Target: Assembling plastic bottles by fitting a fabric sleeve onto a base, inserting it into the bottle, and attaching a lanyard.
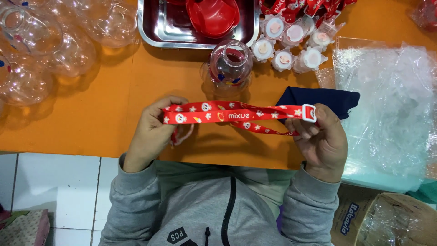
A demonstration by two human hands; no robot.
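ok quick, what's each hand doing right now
Left hand: closed on one end of the red printed strap.
Right hand: closed on the strap's other end, by its white buckle.

Strap point(236, 115) red, printed with small white cartoon figures, stars and yellow bits, white lettering mid-length; its buckle point(309, 113) white. Table point(100, 114) plain orange. Cloth point(327, 99) near the right edge dark navy, no pattern. Bottle point(230, 64) clear, with red, blue and yellow spots on its shoulder; bottles point(41, 41) at the far left corner clear too, a few blue and red dots. Tray point(152, 27) at the far edge shiny silver, red lid point(213, 16) in it. Caps point(291, 45) white with pale pink centres. Bags point(387, 105) on the right clear, glossy. Sleeves point(136, 196) grey. Floor tiles point(54, 191) white.
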